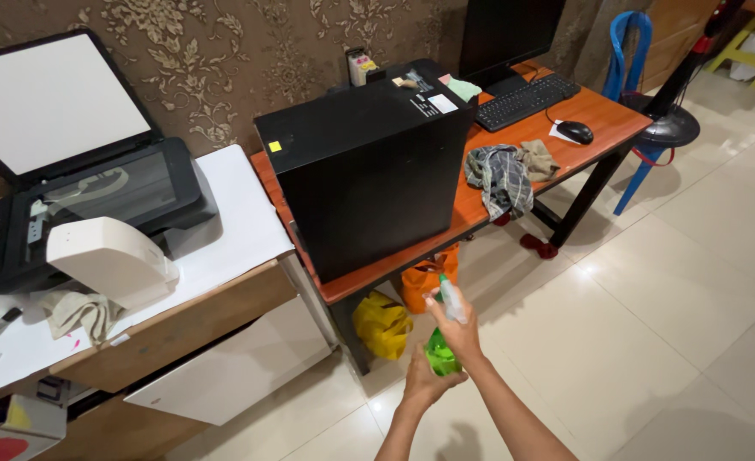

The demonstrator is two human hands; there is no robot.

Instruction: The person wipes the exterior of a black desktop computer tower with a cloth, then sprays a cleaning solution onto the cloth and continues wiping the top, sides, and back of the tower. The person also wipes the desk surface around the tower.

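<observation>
Green spray bottle point(442, 348): held over pale tile floor point(650, 341), before orange desk point(599, 115). Right hand point(457, 329) wraps bottle top; left hand point(424, 384) cups base. Black computer tower point(369, 162) on desk; scanner point(78, 196) on white table point(241, 222).

Two bare forearms, no sleeves; left grip point(424, 384), right grip point(458, 331) ungloved; no rings, watch visible.

Both forearms reach forward, the left hand point(424, 384) cupped low, the right hand point(456, 331) above in a closed grip.
</observation>
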